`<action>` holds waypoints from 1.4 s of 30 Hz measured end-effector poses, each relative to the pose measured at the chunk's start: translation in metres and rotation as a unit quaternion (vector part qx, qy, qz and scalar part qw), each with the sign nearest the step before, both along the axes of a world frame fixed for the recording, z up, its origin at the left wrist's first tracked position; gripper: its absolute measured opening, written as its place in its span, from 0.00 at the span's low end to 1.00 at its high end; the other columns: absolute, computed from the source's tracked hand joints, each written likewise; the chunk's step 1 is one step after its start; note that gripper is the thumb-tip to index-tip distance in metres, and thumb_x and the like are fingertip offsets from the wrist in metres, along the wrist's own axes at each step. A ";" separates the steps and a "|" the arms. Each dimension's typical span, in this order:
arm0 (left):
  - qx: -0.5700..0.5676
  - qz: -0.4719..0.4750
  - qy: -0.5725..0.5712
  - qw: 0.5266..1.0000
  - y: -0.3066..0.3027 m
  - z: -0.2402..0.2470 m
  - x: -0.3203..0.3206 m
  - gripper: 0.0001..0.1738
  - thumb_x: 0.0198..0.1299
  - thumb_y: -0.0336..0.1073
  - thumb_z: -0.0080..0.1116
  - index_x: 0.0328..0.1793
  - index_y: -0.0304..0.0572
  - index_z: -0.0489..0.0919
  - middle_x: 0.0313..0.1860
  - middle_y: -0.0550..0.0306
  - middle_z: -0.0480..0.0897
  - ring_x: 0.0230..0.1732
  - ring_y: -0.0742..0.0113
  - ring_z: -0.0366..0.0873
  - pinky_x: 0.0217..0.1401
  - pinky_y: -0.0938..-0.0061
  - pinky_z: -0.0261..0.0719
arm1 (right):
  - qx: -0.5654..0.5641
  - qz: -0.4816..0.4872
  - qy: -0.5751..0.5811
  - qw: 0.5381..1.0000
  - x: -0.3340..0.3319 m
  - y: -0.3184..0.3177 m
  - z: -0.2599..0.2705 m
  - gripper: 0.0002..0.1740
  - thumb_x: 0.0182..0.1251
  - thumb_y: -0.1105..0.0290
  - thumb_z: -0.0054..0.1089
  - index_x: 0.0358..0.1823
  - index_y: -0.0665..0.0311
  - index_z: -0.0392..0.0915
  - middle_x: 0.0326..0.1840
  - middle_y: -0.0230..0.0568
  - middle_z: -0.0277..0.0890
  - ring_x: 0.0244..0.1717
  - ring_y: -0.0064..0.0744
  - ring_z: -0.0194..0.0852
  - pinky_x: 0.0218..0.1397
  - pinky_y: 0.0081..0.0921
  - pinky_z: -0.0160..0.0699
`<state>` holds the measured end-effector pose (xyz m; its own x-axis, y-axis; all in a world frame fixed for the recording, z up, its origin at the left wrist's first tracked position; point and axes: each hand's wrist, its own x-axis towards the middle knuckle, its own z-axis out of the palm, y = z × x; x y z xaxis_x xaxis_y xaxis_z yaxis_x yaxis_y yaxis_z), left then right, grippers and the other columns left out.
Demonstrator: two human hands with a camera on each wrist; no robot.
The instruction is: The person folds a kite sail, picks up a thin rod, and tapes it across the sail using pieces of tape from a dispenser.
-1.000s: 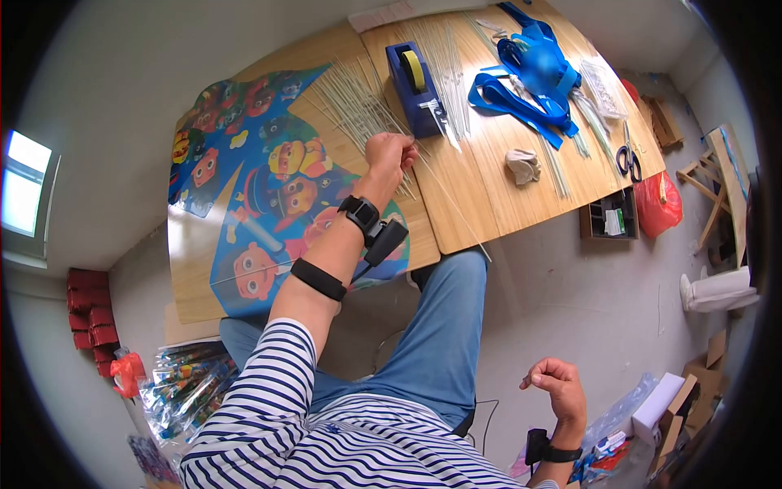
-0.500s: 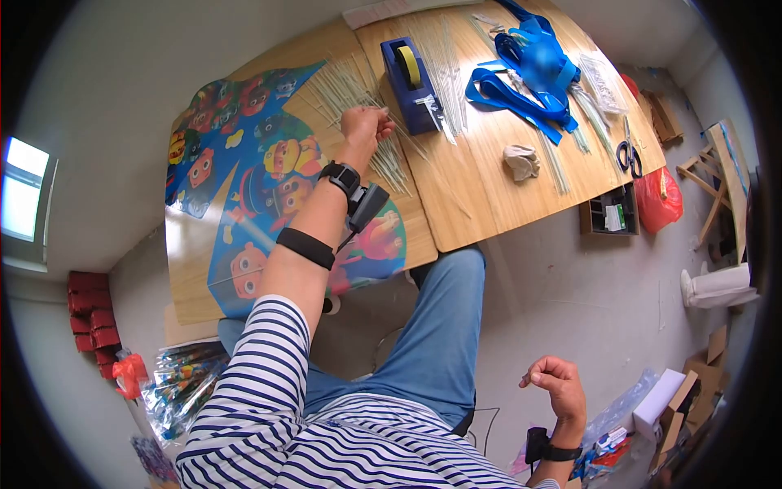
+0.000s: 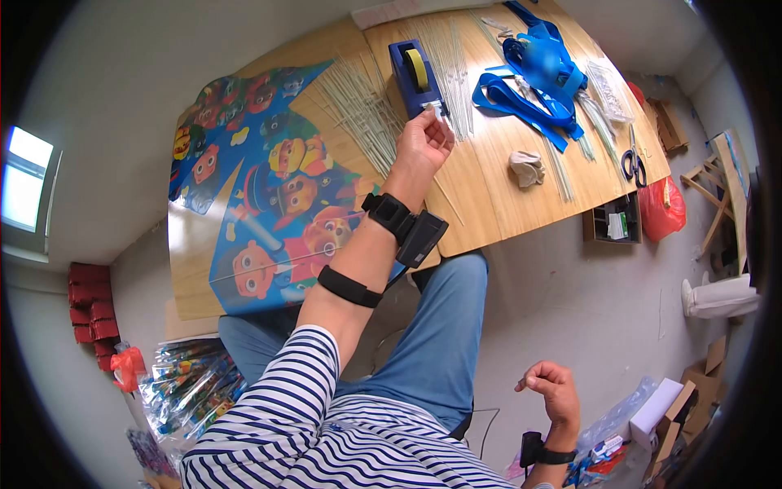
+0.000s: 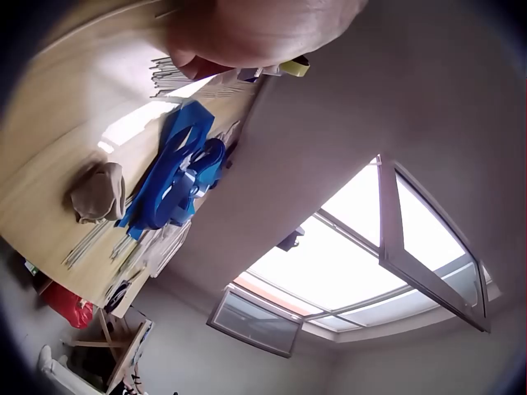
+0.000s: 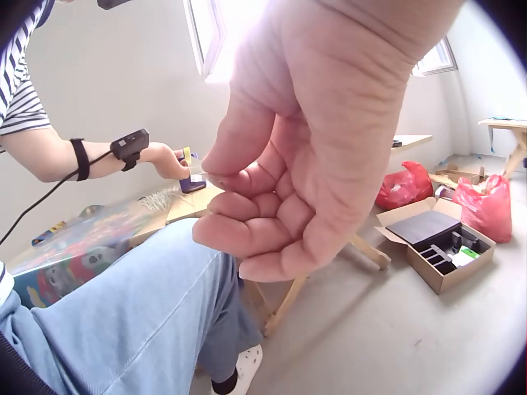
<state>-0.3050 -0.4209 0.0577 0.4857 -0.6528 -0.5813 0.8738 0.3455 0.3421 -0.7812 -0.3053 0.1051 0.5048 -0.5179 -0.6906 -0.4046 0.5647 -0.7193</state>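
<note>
Dispenser (image 3: 406, 91), dark blue with a yellow roll (image 3: 417, 70), meets the left grip (image 3: 423, 147) pinching glossy clear tape (image 3: 441, 113).

dark blue tape dispenser (image 3: 418, 99), yellow roll (image 3: 418, 70) inside, upright on wooden table (image 3: 481, 200)

Tabletop (image 3: 481, 208): wood, semi-gloss. Tape disp. (image 3: 401, 69): smooth plastic. Ribbon (image 3: 560, 104): satiny. Trousers (image 3: 444, 326): matt cloth, approx. smooth.

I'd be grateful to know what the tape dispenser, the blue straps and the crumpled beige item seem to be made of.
Tape dispenser: probably hard plastic, smooth and dark blue, with clean moulded-looking edges.
Blue straps: likely woven or satin-like fabric, slightly glossy, lying in soft flat loops.
Crumpled beige item: matte, perhaps cloth; its folds could also suit soft paper.
</note>
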 end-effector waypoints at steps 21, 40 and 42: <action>0.091 -0.007 0.069 0.993 -0.014 -0.027 -0.014 0.04 0.66 0.27 0.63 0.41 0.35 0.79 0.28 0.57 0.80 0.26 0.68 0.79 0.32 0.72 0.80 | -0.148 0.057 0.148 0.976 -0.006 0.009 -0.040 0.02 0.61 0.79 0.58 0.31 0.69 0.78 0.27 0.39 0.81 0.31 0.32 0.83 0.45 0.30 0.82; -0.246 -0.040 -0.360 0.899 0.291 0.172 0.006 0.16 0.64 0.26 0.67 0.58 0.40 0.82 0.37 0.59 0.82 0.37 0.71 0.79 0.44 0.72 0.77 | -0.156 0.112 -0.015 0.981 0.042 0.011 -0.034 0.01 0.61 0.79 0.61 0.32 0.68 0.77 0.28 0.40 0.82 0.34 0.34 0.84 0.47 0.31 0.84; -0.214 0.023 -0.409 0.887 0.326 0.179 0.006 0.19 0.63 0.25 0.67 0.60 0.40 0.81 0.37 0.59 0.82 0.37 0.71 0.79 0.43 0.72 0.76 | -0.175 0.141 -0.025 0.974 0.058 0.016 -0.018 0.01 0.61 0.78 0.61 0.32 0.68 0.77 0.28 0.40 0.82 0.34 0.34 0.84 0.47 0.31 0.83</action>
<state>-0.2989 -0.0953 0.2369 0.6621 -0.6972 0.2748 0.3747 0.6255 0.6843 -0.7234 -0.2890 0.0872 0.6897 -0.5530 -0.4674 -0.4678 0.1524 -0.8706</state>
